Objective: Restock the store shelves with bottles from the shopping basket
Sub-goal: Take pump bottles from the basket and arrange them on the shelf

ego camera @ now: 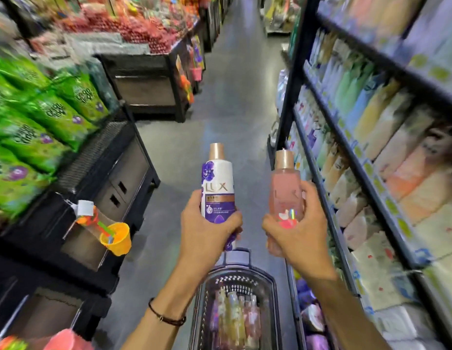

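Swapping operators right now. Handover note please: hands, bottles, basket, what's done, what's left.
Left hand grips the white-and-purple bottle low on its body, upright.
Right hand grips the pink bottle, upright, beside the first and not touching it.
Both are held above the shopping basket, which stands on the aisle floor and holds several more bottles.
The shelves on the person's right are full of product.
Done: two bottles are in hand, none of them shelved.
Left: shelve these two, then empty the basket.
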